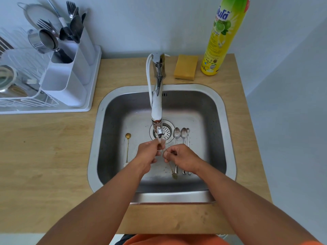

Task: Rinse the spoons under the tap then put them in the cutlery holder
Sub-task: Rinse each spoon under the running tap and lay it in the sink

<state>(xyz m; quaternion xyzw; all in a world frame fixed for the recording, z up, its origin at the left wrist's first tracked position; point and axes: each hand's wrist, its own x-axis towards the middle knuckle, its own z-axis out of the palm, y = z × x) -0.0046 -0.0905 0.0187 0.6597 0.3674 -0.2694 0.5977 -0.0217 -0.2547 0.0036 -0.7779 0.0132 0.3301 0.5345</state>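
Both hands hold one thin gold spoon (170, 166) under the tap (157, 110), where water runs from the spout. My left hand (149, 153) pinches its bowl end in the stream. My right hand (182, 159) grips the handle, whose decorated tip pokes out below. A second gold spoon (127, 147) lies on the sink floor at the left. Three silver spoons (183, 137) lie side by side right of the drain, their handles partly hidden by my right hand. The white cutlery holder (70, 68) stands at the back left, with forks and spoons in it.
The steel sink (221, 121) is set in a wooden counter. A white dish rack (21, 96) with metal cups and a strainer sits left of the sink. A yellow sponge (186, 67) and a dish soap bottle (221, 38) stand behind the sink.
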